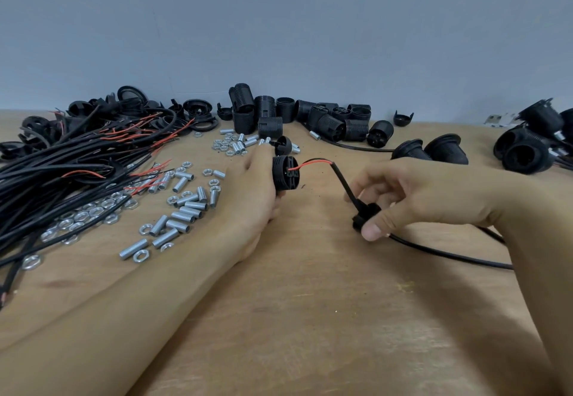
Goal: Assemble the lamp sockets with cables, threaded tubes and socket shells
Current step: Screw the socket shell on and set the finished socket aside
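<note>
Above the wooden surface (310, 302), the left hand (257, 191) grips a black socket body (286, 173) wired to a cable (434, 249). Right of the socket body, the right hand (412, 197) pinches a black cap (366, 217) threaded on that cable.

A single head-worn wide-angle view looks forward and down, close over the wooden table (310, 302).

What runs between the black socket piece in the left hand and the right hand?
In the head view, a black cable with red wire bridges them above bare wooden table.
</note>
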Tool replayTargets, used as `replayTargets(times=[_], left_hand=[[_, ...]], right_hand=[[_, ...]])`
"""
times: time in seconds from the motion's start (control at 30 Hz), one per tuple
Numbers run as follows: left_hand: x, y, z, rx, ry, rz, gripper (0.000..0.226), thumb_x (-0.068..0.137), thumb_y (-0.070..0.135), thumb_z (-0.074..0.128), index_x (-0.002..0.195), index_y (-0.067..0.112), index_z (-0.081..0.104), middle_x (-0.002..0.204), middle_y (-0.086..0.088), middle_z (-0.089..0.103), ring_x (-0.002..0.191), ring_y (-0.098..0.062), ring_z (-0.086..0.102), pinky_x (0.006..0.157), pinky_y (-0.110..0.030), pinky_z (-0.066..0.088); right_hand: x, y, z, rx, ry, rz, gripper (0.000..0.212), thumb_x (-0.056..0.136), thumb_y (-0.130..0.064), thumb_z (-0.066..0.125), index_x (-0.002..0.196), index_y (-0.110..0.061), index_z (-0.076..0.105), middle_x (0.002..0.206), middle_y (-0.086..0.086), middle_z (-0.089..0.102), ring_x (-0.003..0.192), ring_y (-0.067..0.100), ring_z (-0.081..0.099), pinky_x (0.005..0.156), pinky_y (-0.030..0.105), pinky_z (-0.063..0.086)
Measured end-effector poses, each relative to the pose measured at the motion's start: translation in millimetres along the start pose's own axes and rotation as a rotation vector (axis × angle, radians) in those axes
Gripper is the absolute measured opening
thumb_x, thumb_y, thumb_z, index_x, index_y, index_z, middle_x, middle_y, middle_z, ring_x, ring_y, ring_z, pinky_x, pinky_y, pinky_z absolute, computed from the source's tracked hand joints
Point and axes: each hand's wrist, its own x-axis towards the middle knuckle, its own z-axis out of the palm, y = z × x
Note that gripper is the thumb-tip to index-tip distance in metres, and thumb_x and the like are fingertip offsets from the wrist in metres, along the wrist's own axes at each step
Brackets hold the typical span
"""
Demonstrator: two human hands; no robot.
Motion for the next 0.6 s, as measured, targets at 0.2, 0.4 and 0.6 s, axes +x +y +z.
replayTargets(times=[0.2, 0.4, 0.6], left_hand=[[0.1, 1.5, -3.2, 0.144, 0.138, 0.184, 0.035, 0.086, 0.049, 0.040, 0.059, 0.027, 0.040, 0.071, -0.009, 0.038, 0.058, -0.020, 0.028, 0.054, -0.035, 0.021], [3.7, 0.9, -5.6, 0.137, 0.196, 0.232, 0.033, 0.086, 0.050, 0.040, 0.066, 0.024, 0.039, 0.070, -0.008, 0.038, 0.059, -0.022, 0.031, 0.054, -0.036, 0.023], [4.0, 2.4, -6.1, 0.148, 0.266, 0.299, 0.024, 0.085, 0.047, 0.044, 0.063, 0.038, 0.048, 0.062, 0.013, 0.046, 0.065, -0.017, 0.043, 0.065, -0.041, 0.037]], right_hand=[[2.6, -4.3, 4.4, 0.165, 0.026, -0.141, 0.057, 0.063, -0.026, 0.080, 0.117, -0.023, 0.061, 0.103, 0.002, 0.071, 0.085, 0.030, 0.070, 0.091, 0.047, 0.053], [7.5, -3.3, 7.9, 0.190, 0.059, -0.192, 0.051, 0.067, -0.032, 0.078, 0.115, -0.020, 0.062, 0.099, 0.008, 0.073, 0.079, 0.023, 0.067, 0.085, 0.053, 0.050], [15.4, 0.9, 11.7, 0.197, 0.018, -0.248, 0.036, 0.082, -0.029, 0.066, 0.118, -0.026, 0.065, 0.105, 0.003, 0.075, 0.099, 0.035, 0.067, 0.080, 0.040, 0.050]])
